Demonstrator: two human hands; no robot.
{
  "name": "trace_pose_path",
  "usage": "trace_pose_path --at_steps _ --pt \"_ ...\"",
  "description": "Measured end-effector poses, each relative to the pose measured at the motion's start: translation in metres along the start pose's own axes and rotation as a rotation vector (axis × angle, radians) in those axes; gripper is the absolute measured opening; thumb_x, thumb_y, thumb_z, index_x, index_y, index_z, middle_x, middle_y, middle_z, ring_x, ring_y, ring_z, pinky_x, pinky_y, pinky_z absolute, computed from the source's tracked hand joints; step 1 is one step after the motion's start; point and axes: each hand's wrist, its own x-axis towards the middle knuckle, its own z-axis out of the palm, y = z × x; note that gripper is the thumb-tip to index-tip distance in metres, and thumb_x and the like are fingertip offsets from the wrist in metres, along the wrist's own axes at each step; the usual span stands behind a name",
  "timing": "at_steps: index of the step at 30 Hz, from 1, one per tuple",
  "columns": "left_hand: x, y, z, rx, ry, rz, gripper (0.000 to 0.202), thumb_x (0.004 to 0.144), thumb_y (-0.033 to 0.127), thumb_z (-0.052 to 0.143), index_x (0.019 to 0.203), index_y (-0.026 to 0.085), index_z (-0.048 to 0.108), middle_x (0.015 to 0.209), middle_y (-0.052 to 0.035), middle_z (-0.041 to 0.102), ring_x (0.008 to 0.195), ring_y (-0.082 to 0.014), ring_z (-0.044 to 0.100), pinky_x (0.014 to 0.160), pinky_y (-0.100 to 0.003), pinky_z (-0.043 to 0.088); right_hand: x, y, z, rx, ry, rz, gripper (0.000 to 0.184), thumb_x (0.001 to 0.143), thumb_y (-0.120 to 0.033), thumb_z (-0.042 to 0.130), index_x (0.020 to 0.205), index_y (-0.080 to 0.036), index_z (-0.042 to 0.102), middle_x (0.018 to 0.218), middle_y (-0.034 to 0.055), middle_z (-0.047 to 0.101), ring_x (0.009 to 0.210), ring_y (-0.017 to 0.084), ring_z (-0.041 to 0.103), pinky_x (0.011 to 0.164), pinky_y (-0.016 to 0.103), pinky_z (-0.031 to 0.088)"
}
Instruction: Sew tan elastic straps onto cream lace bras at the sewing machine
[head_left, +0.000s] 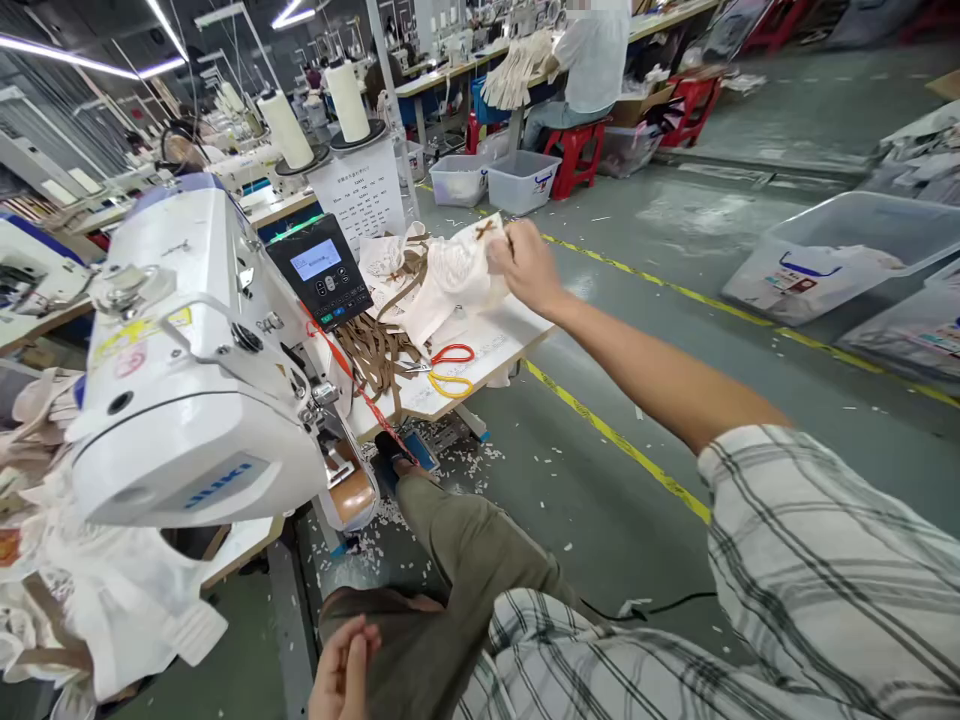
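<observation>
Right hand (529, 266): pinches white garment (459, 272), apparently to raise it.
Left hand (345, 672): half-curled, seemingly holding nothing.
Scissors (429, 367): beside brown straps (379, 357), probably for easy reach.

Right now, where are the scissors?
In the head view, just left of centre, the scissors lie near the tabletop's edge, with brown straps to their left and the white garment in the right hand above.

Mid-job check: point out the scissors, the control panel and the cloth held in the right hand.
Scissors (430, 367): head view, near where the handles meet the blades.
Control panel (316, 261): head view, on its lit screen.
Cloth (456, 270): head view, middle of the pale fabric.
</observation>
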Motion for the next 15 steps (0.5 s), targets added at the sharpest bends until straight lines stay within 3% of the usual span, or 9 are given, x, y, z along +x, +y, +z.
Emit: trace_pose_path --at_steps 2,5,7,9,10,12,15 --pt "-0.015 0.031 0.021 0.077 -0.034 0.157 0.045 0.08 0.061 0.068 0.107 0.025 0.069 0.108 -0.0102 0.073 0.105 -0.0318 0.069 0.094 -0.043 0.056 -0.015 -0.031 -0.044 0.109 0.114 -0.115 0.043 0.104 -0.053 0.028 0.098 -0.019 0.054 0.099 0.0079 0.056 0.094 0.02 0.053 0.092 0.041 0.047" --pt "-0.04 0.081 0.065 0.079 -0.077 0.576 0.052 0.076 0.046 0.079 0.123 0.03 0.062 0.132 -0.0109 0.062 0.126 -0.0343 0.056 0.112 -0.049 0.043 -0.061 -0.086 -0.117 0.183 0.081 -0.258 0.045 0.099 -0.061 0.036 0.088 -0.021 0.054 0.084 0.0026 0.05 0.084 0.018 0.053 0.084 0.04 0.049" --pt "-0.055 0.109 0.101 -0.008 -0.077 0.803 0.081 0.064 0.037 0.09 0.135 0.033 0.051 0.154 -0.0107 0.042 0.146 -0.036 0.035 0.124 -0.053 0.025 -0.101 -0.12 -0.159 0.232 -0.023 -0.339 0.043 0.099 -0.058 0.037 0.084 -0.022 0.055 0.081 0.0019 0.049 0.08 0.017 0.053 0.08 0.037 0.049" --pt "-0.065 0.128 0.135 -0.109 -0.158 0.889 0.099 0.054 0.033 0.096 0.14 0.03 0.047 0.163 -0.0113 0.028 0.153 -0.0378 0.018 0.127 -0.055 0.013 -0.14 -0.142 -0.188 0.36 -0.298 -0.43 0.038 0.096 -0.058 0.047 0.084 -0.024 0.057 0.08 0.0024 0.054 0.077 0.016 0.053 0.073 0.033 0.046" --pt "-0.067 0.132 0.148 -0.136 -0.201 0.885 0.096 0.056 0.032 0.095 0.14 0.029 0.049 0.163 -0.0112 0.028 0.154 -0.0372 0.017 0.127 -0.053 0.011 -0.156 -0.148 -0.196 0.422 -0.457 -0.463 0.035 0.093 -0.058 0.052 0.084 -0.025 0.058 0.081 0.0027 0.056 0.075 0.016 0.052 0.068 0.031 0.044" --pt "-0.061 0.13 0.159 -0.109 -0.295 0.842 0.073 0.068 0.03 0.088 0.135 0.028 0.059 0.155 -0.011 0.043 0.15 -0.035 0.029 0.127 -0.051 0.014 -0.179 -0.146 -0.2 0.472 -0.723 -0.501 0.029 0.09 -0.054 0.061 0.086 -0.025 0.06 0.086 0.0037 0.059 0.072 0.015 0.051 0.062 0.03 0.04" --pt "-0.029 0.107 0.133 0.009 -0.347 0.796 0.031 0.08 0.027 0.076 0.111 0.028 0.076 0.132 -0.0095 0.066 0.135 -0.0339 0.051 0.123 -0.053 0.026 -0.197 -0.121 -0.177 0.334 -0.877 -0.532 0.014 0.094 -0.035 0.057 0.092 -0.022 0.061 0.094 0.007 0.059 0.068 0.015 0.047 0.059 0.03 0.035"
